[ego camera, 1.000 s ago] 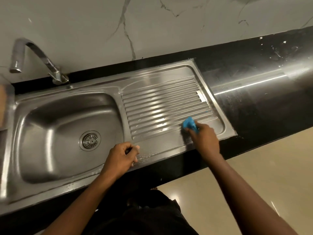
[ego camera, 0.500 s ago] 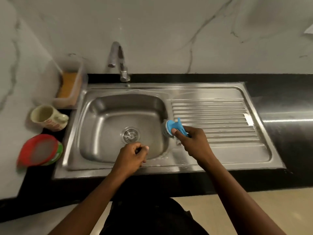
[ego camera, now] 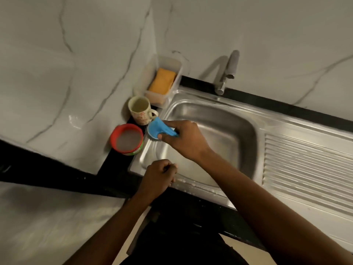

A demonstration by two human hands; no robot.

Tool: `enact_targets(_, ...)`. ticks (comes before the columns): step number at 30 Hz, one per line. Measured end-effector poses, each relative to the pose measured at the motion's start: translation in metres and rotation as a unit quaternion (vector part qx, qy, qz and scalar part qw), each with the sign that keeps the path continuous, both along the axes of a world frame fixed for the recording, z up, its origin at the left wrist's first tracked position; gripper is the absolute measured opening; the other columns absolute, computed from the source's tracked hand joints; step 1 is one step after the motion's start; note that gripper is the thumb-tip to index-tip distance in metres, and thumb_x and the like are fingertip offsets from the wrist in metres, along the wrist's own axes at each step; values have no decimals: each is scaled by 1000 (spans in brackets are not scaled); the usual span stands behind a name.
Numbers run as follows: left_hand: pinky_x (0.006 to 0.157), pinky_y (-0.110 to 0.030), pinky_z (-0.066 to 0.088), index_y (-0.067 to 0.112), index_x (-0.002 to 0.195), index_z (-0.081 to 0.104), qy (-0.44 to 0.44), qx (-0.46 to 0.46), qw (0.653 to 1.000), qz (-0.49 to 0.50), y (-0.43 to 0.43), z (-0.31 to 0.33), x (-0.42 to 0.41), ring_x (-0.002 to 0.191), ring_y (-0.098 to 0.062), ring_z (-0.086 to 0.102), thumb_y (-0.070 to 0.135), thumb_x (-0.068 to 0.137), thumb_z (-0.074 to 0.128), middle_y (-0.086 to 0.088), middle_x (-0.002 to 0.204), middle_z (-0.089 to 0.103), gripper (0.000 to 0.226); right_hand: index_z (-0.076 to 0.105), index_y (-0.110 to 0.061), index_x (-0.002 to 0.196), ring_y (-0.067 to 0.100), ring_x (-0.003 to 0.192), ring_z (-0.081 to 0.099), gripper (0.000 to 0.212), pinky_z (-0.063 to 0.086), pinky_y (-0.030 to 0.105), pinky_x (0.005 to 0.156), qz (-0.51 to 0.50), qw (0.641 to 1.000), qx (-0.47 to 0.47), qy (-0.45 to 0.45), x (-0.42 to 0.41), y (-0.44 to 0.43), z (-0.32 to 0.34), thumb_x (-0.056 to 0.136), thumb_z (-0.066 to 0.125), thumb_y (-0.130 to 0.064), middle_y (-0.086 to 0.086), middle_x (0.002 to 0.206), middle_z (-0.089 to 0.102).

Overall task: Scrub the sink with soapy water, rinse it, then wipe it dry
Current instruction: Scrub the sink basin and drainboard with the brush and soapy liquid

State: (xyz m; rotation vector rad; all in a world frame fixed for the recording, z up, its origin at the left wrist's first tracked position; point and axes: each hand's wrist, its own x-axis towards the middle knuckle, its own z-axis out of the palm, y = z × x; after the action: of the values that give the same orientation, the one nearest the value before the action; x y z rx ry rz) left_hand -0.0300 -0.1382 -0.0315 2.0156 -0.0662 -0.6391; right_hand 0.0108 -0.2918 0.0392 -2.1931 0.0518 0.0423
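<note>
- Scrubber [ego camera: 159,129] – blue, round; pinched between the thumb and fingers of the right grip [ego camera: 184,139]. It sticks out past the fingertips to the left.
- Scrubber, position – over the left rim of the sink [ego camera: 238,119], at the rim's far half. Whether it touches the steel cannot be told.
- Right grip – closed round the scrubber. Its forearm crosses the basin from the near right and hides the drain.
- Left grip [ego camera: 159,175] – fingers curled into a fist, with nothing visible in it. It rests on the sink's front rim at the near-left corner, apart from the scrubber.
- Droplets [ego camera: 191,183] – pale specks on the front rim, just right of the left grip.
- Mug [ego camera: 140,109] – cream, upright, on the surface [ego camera: 116,165] just beyond the left rim, close to the scrubber.
- Bowl [ego camera: 127,139] – red-rimmed, holding cloudy liquid; just left of the scrubber, nearer than the mug.
- Tray [ego camera: 172,61] – clear plastic, in the corner behind the mug, holding a yellow sponge [ego camera: 162,81].
- Tap [ego camera: 230,70] – behind the basin, its spout over the back rim.
- Edges – marble wall [ego camera: 76,92] stands close behind the mug and bowl.
- Open room – basin floor and right wall lie right of the right grip, with the ribbed drainboard [ego camera: 305,169] beyond.
</note>
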Motion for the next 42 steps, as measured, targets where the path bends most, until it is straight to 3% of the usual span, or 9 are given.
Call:
enact_targets(4,56,-28,50,10,76,68,0,3,1000,29,26,-6,9,49,-13,63,29,102,62,-3,62,70,32,74,-37,121,17,88,70,35,53,32,71,53,997,-59,4,38,49,-23,86,73,-43,-5,101,77)
enact_targets(12,56,-27,50,10,79,68,10,1,999,49,59,-11,20,50,-14,60,27,102,61,-6,66,71,29,64,-38,139,24,101,69,46,56,34,77,106,978,-176,29,76,98,-46,92,67,-36,-1,116,72)
enact_targets(16,56,-26,50,8,83,69,21,2,998,61,71,-14,23,51,-14,60,29,103,61,-7,67,71,29,60,-35,143,23,108,68,49,48,31,76,112,968,-220,44,81,102,-60,95,67,-41,0,125,69)
enact_targets(21,56,-25,50,8,83,68,21,5,997,68,78,-16,26,51,-13,60,29,103,62,-7,67,70,29,59,-36,143,25,105,69,48,50,32,75,109,961,-249,50,80,110,-73,96,65,-42,0,121,70)
enact_targets(25,56,-24,51,8,83,68,16,12,998,54,75,-16,27,51,-13,60,29,103,61,-7,68,71,30,63,-35,140,22,101,68,45,48,31,73,101,974,-197,50,80,104,-65,95,68,-36,-1,117,71)
enact_targets(31,55,-24,51,9,80,68,4,13,999,30,50,-15,27,51,-14,62,28,103,61,-7,66,71,31,76,-35,119,10,77,60,32,42,27,65,37,997,-55,49,58,73,-41,87,75,-37,-8,89,67)
enact_targets(35,55,-26,52,9,78,67,-1,10,1000,-9,15,-12,24,51,-14,63,26,103,61,-8,65,71,30,80,-33,115,7,70,62,29,45,23,63,-19,998,16,57,27,20,-23,86,81,-37,-11,90,75)
enact_targets(39,53,-30,52,10,76,68,7,-1,999,-37,-30,-12,17,50,-17,61,27,101,63,-8,64,71,31,80,-35,115,4,53,53,30,43,25,57,-97,992,25,72,-20,-55,-13,86,82,-40,-12,69,69)
enact_targets(42,54,-32,49,12,75,68,7,-13,998,-61,-69,-13,6,48,-17,59,23,100,64,-7,61,69,28,80,-36,113,12,62,67,29,54,35,63,-156,986,2,66,-64,-115,-10,85,82,-42,-5,77,77)
